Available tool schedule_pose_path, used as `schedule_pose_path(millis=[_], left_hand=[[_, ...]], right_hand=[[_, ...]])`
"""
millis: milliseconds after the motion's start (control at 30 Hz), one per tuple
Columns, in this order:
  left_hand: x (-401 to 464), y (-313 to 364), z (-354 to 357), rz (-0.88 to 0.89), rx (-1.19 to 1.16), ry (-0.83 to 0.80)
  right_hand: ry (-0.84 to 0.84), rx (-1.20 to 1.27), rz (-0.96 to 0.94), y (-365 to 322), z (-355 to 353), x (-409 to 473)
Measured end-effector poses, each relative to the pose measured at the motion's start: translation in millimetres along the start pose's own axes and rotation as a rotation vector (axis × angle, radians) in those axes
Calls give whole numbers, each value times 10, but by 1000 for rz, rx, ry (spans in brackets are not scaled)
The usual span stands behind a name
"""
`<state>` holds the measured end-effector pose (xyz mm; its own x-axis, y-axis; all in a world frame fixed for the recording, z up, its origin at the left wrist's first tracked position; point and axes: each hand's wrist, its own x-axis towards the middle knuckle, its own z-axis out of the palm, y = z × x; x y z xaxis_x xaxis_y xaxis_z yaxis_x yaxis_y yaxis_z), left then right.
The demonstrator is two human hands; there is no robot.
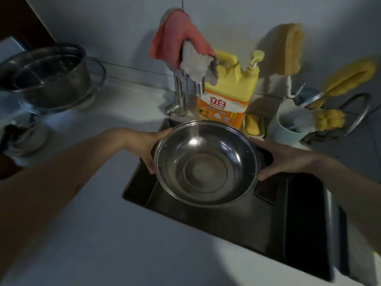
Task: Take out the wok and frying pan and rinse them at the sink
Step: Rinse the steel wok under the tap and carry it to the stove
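The only readable writing is on the yellow detergent jug (228, 89) standing behind the sink: its orange-and-white front label carries the 2 large red characters "立白". Smaller lines of print under them and lower on the label are too blurred to make out.

We stand at a pale countertop (115, 240) running into a corner, with plain grey-white walls (115, 27) behind it, crossed by thin dark seams. The room is dim; a brighter patch of light falls on the counter just left of the tap. At the far left, stacked steel pots (47, 77) sit on the counter. Yellow cloths (288, 48) hang on the right wall, above a pale cup (288, 129) of brushes.
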<state>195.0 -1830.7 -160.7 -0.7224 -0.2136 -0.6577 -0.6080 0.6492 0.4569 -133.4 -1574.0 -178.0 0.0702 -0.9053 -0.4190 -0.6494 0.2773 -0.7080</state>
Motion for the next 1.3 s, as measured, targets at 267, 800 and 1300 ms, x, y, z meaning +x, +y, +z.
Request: schedule_pose_path(millis=[267, 800, 1300], left_hand=[[-494, 44, -553, 133, 65, 89], [194, 95, 436, 167, -14, 555], [-263, 80, -462, 196, 27, -46]], right_hand=[[190, 157, -133, -287, 439, 325], [306, -382, -94, -309, -252, -8], [155, 178, -39, -42, 636, 195]])
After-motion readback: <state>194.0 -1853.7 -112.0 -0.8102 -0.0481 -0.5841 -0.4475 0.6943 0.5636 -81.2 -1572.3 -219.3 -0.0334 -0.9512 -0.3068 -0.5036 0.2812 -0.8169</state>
